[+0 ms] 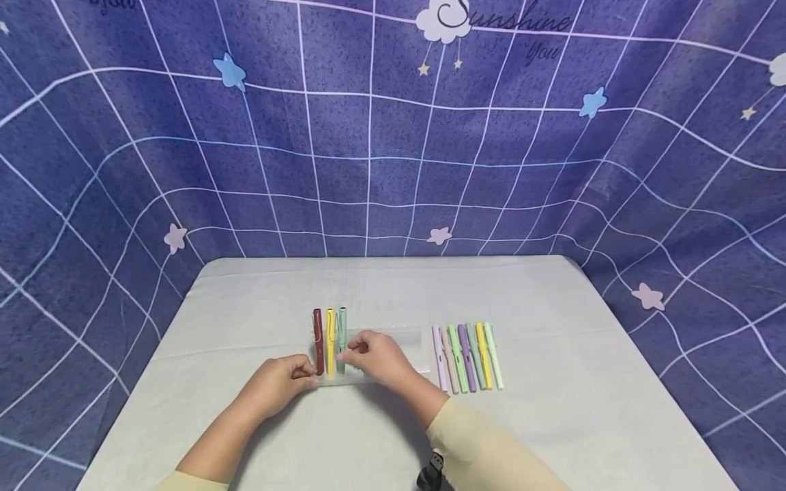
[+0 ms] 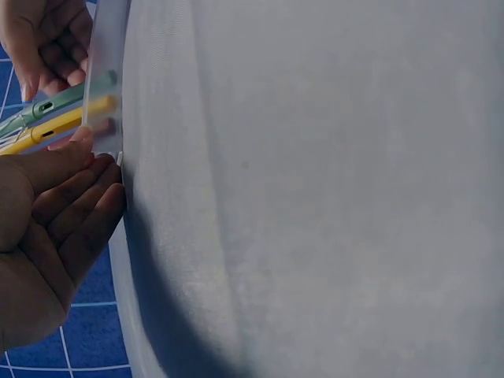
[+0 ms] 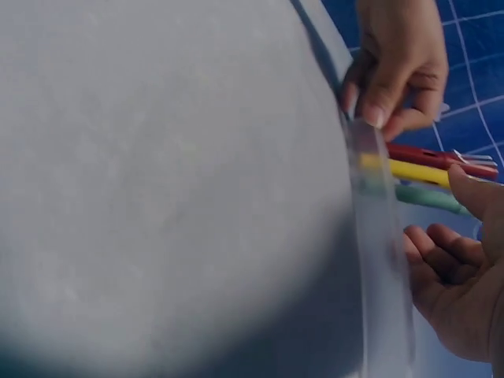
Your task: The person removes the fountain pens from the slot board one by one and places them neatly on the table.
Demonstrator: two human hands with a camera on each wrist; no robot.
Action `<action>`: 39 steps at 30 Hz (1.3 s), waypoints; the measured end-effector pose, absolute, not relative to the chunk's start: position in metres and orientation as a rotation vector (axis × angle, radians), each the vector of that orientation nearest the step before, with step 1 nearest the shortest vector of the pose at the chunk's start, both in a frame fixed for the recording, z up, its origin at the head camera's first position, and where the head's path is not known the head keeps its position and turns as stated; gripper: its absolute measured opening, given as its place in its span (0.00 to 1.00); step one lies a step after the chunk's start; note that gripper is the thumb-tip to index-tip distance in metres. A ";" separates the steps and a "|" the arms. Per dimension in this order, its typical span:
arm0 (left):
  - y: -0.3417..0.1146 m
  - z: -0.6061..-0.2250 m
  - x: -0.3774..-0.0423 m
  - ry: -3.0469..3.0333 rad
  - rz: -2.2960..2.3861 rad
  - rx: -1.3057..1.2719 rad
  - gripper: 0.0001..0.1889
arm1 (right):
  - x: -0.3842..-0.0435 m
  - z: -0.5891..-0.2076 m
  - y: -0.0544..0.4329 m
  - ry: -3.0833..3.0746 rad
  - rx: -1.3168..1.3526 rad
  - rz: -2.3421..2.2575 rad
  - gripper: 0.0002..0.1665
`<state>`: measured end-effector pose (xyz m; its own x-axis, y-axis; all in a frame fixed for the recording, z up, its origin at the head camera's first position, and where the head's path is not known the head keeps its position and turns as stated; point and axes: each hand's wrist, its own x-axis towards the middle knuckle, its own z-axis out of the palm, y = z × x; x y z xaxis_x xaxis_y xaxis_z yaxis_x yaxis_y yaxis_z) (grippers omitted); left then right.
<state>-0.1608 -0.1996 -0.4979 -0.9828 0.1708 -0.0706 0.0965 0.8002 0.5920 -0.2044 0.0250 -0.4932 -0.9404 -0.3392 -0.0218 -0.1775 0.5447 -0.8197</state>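
A clear plastic tray lies on the table, with a dark red pen, a yellow pen and a grey-green pen side by side at its left end. Thumb and fingers of my left hand pinch the tray's near left corner, seen closely in the left wrist view. My right hand hovers over the tray beside the grey-green pen, thumb extended and fingers loosely bent. In the right wrist view, the right thumb overlaps the pens while the other fingertips stay apart from it.
Right of the tray lies a row of several pens in lilac, pink, green, purple and yellow. A pale cloth covers the table. Blue grid-patterned curtains surround it at the back and sides. A black strap-like object shows by the right sleeve.
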 end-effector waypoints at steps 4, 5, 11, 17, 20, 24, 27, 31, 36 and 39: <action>-0.200 -0.497 -0.161 2.870 0.930 0.234 0.06 | -0.204 -0.497 0.016 2.679 -0.405 -1.278 0.23; -0.200 -0.497 -0.161 2.870 0.933 0.238 0.06 | -0.204 -0.499 0.014 2.693 -0.400 -1.264 0.23; -0.200 -0.497 -0.161 2.863 0.938 0.239 0.06 | -0.203 -0.504 0.011 2.742 -0.391 -1.259 0.16; -0.200 -0.498 -0.162 2.864 0.947 0.233 0.06 | -0.203 -0.502 0.012 2.749 -0.438 -1.304 0.13; -0.200 -0.497 -0.162 2.860 0.948 0.231 0.06 | -0.201 -0.498 0.013 2.745 -0.459 -1.318 0.12; -0.200 -0.497 -0.161 2.856 0.947 0.224 0.06 | -0.198 -0.493 0.014 2.723 -0.506 -1.389 0.09; -0.200 -0.497 -0.161 2.857 0.947 0.219 0.06 | -0.196 -0.492 0.015 2.651 -0.541 -1.500 0.08; -0.199 -0.497 -0.160 2.857 0.945 0.213 0.06 | -0.192 -0.494 0.017 2.500 -0.542 -1.629 0.08; -0.199 -0.497 -0.160 2.861 0.940 0.210 0.06 | -0.188 -0.500 0.019 2.389 -0.519 -1.686 0.06; -0.199 -0.496 -0.159 2.861 0.939 0.213 0.06 | -0.188 -0.502 0.021 2.359 -0.501 -1.691 0.06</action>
